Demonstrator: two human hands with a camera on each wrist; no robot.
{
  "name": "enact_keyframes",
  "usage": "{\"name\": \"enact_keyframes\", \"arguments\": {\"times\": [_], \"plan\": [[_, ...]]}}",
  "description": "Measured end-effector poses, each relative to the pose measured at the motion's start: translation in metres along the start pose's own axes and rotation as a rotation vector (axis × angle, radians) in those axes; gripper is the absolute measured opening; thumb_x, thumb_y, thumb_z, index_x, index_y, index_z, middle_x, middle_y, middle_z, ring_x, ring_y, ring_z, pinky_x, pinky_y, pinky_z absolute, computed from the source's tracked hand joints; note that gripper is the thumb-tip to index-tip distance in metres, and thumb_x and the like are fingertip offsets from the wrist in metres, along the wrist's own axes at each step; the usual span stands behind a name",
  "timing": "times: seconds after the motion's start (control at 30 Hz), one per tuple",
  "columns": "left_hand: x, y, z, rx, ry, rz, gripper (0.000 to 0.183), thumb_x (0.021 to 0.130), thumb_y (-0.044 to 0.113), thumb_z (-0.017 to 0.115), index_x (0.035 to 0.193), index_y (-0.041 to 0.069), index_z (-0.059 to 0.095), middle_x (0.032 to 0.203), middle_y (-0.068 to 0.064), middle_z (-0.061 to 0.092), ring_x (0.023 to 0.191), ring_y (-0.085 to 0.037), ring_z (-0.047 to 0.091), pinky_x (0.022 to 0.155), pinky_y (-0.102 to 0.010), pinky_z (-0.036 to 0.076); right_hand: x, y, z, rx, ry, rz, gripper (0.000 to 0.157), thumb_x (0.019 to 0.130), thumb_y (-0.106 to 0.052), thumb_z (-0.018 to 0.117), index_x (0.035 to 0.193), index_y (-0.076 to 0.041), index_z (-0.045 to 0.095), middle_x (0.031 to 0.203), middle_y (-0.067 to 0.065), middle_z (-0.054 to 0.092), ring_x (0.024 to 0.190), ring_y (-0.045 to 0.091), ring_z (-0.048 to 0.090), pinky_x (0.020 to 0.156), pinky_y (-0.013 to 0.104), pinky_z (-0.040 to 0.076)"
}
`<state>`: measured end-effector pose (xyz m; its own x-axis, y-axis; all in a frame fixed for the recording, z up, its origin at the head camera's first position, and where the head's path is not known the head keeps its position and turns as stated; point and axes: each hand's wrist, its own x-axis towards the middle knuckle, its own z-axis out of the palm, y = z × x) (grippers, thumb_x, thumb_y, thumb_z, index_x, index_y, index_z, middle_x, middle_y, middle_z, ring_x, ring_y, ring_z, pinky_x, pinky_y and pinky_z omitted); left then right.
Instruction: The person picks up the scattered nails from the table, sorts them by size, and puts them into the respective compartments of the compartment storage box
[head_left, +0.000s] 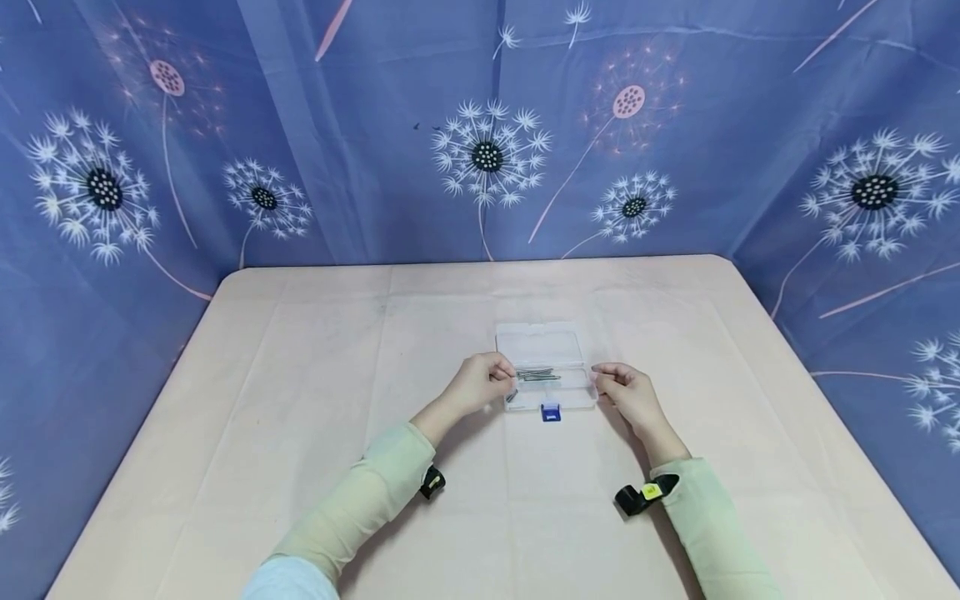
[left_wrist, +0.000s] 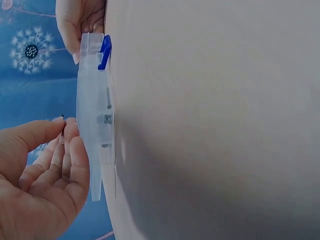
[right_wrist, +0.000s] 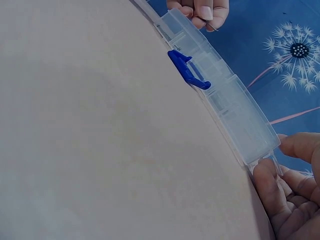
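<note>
An open clear plastic box with a blue latch sits on the table, its lid folded back. Several long, thin metal nails or screws lie in its rear compartment, and smaller metal pieces at its front left. My left hand, at the box's left end, pinches a thin metal piece between thumb and forefinger; the fingers hide most of it. My right hand holds the box's right end, thumb on the upper edge and curled fingers lower down.
A pale cloth covers the table. Blue curtains with dandelion prints stand behind it and along both sides. Black wrist straps with cameras sit at the sleeve cuffs.
</note>
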<state>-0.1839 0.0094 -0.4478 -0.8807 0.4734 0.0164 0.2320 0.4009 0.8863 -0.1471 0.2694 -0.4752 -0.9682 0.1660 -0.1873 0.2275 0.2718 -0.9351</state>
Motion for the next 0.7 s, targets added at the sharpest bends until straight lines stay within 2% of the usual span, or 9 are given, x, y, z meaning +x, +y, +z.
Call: {"name": "enact_keyframes", "arguments": {"times": [0.2,0.4,0.57,0.7], "plan": [[0.002,0.001,0.004,0.054,-0.01,0.018,0.007,0.083,0.001,0.066,0.089,-0.001,0.065,0.085,-0.012,0.07,0.076,-0.015,0.063,0.07,-0.019,0.051,0.001,0.0,0.001,-0.004,0.01,0.011,0.035,0.092,-0.01,0.057,0.12,0.011,0.055,0.079,-0.009,0.061,0.068,-0.001,0.054,0.061,0.014,0.049],[0.001,0.002,0.004,0.052,-0.013,-0.006,0.006,0.083,0.003,0.066,0.089,0.0,0.065,0.084,-0.011,0.069,0.072,-0.011,0.061,0.067,-0.017,0.049,0.001,0.002,0.002,-0.005,0.009,0.008,0.035,0.092,-0.009,0.057,0.12,0.011,0.055,0.078,-0.009,0.06,0.068,-0.001,0.054,0.061,0.014,0.049],[-0.001,0.001,0.0,0.034,-0.003,-0.023,0.007,0.083,0.003,0.066,0.089,0.0,0.065,0.084,-0.011,0.069,0.07,-0.011,0.059,0.066,-0.018,0.049,0.003,0.002,0.004,-0.023,0.006,0.004,0.035,0.092,-0.01,0.057,0.12,0.01,0.055,0.078,-0.01,0.059,0.067,-0.001,0.054,0.06,0.014,0.048],[-0.002,-0.001,-0.007,0.022,0.014,-0.005,0.008,0.084,0.003,0.064,0.09,-0.001,0.064,0.084,-0.011,0.069,0.071,-0.014,0.06,0.067,-0.022,0.051,0.005,0.0,0.005,-0.02,-0.007,-0.011,0.036,0.092,-0.011,0.058,0.121,0.011,0.054,0.08,-0.008,0.06,0.067,-0.001,0.054,0.061,0.014,0.049]]}}
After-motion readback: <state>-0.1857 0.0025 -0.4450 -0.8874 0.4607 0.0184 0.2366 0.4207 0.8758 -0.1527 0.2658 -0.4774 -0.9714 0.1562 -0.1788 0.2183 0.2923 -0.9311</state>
